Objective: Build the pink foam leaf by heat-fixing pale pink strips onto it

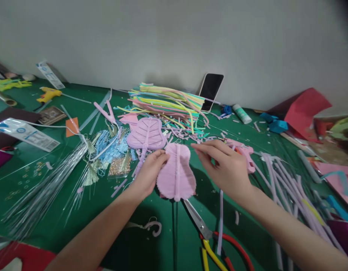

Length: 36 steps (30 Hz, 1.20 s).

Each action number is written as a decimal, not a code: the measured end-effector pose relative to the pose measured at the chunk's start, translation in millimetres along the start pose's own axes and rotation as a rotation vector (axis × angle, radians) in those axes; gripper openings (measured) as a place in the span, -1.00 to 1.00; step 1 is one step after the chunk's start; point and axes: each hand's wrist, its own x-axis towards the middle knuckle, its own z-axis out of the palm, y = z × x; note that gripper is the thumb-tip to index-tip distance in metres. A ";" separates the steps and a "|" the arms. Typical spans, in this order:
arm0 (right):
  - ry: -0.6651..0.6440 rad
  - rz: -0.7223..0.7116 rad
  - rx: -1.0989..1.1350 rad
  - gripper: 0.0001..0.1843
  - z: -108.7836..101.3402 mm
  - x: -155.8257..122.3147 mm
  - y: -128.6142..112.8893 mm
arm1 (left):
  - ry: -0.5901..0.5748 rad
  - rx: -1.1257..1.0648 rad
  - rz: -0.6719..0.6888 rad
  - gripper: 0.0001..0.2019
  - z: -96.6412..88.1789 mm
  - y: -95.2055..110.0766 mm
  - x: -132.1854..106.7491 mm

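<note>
My left hand (151,169) grips the left edge of a pink fan-shaped craft piece (178,175), which looks made of fuzzy pipe cleaners with a raised stem down its middle. To its right, my right hand (226,162) is closed in a pinch, apart from the piece; whatever its fingertips hold is too small to make out. Just behind lies a purple fan-shaped piece (147,133) with raised ribs and a braided handle. Scissors (200,224) with red and yellow handles lie below the pink piece, beside a lilac pipe cleaner (220,226).
A bundle of coloured pipe cleaners (165,99) lies at the back, near a phone (211,88) leaning on the wall. A pink glue gun (247,156) and lilac pipe cleaners (292,192) are right. Silver strands (49,184) and a yellow glue gun (49,94) are left.
</note>
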 end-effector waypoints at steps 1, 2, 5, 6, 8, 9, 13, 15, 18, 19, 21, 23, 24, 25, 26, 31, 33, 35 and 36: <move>0.067 -0.009 -0.013 -0.76 0.0 -0.2 -1.5 | -0.009 0.014 -0.005 -0.86 1.1 -1.1 -1.1; 0.114 -0.022 -0.033 -0.73 0.6 -0.9 -2.6 | -0.019 0.026 -0.008 -0.87 1.9 -1.8 -2.0; 0.062 -0.107 -0.120 -0.68 6.1 -6.6 -3.2 | -0.061 0.058 -0.016 -0.85 3.1 -2.5 -3.2; 0.005 -0.152 -0.157 -0.68 8.6 -9.2 -2.5 | -0.075 0.067 -0.019 -0.85 3.2 -2.2 -3.4; -0.105 -0.249 -0.220 -0.69 12.9 -14.3 -0.3 | -0.098 0.082 -0.026 -0.86 3.1 -1.4 -4.1; -0.145 -0.289 -0.239 -0.69 14.2 -16.5 0.9 | -0.106 0.087 -0.029 -0.86 3.0 -1.0 -4.4; -0.237 -0.338 -0.245 -0.67 11.9 -21.6 4.2 | -0.120 0.093 -0.044 -0.85 3.5 -0.7 -5.7; -0.258 -0.325 -0.250 -0.65 8.4 -22.3 4.8 | -0.126 0.095 -0.054 -0.85 4.3 -1.2 -5.9; -0.282 -0.300 -0.249 -0.62 4.5 -22.1 4.1 | -0.129 0.113 -0.050 -0.84 6.2 -0.9 -6.4; -0.285 -0.291 -0.246 -0.61 3.8 -21.8 3.6 | -0.127 0.124 -0.042 -0.84 6.9 -0.3 -6.8; -0.280 -0.278 -0.242 -0.61 3.1 -20.9 2.5 | -0.122 0.146 -0.022 -0.83 8.1 1.3 -7.9; -0.267 -0.278 -0.241 -0.61 3.0 -20.0 1.5 | -0.121 0.168 -0.009 -0.80 9.0 2.8 -9.0; -0.262 -0.283 -0.240 -0.61 2.9 -19.7 1.1 | -0.122 0.178 -0.003 -0.80 9.3 3.2 -9.4; -0.260 -0.287 -0.240 -0.61 2.8 -19.5 0.7 | -0.119 0.184 0.004 -0.80 9.5 3.4 -9.7; -0.261 -0.289 -0.240 -0.62 2.4 -19.3 0.2 | -0.115 0.188 0.007 -0.81 9.8 3.2 -9.8; -0.294 -0.283 -0.240 -0.72 -1.0 -19.1 -3.6 | -0.090 0.173 0.002 -0.84 10.9 1.0 -9.4; -0.310 -0.282 -0.243 -0.75 -2.2 -18.3 -5.4 | -0.098 0.169 0.022 -0.80 11.1 0.8 -9.6; -0.320 -0.289 -0.238 -0.77 -2.7 -17.3 -7.1 | -0.106 0.159 0.035 -0.74 11.4 1.3 -10.5; -0.323 -0.294 -0.235 -0.77 -2.6 -16.9 -7.9 | -0.109 0.150 0.031 -0.73 11.6 1.7 -11.1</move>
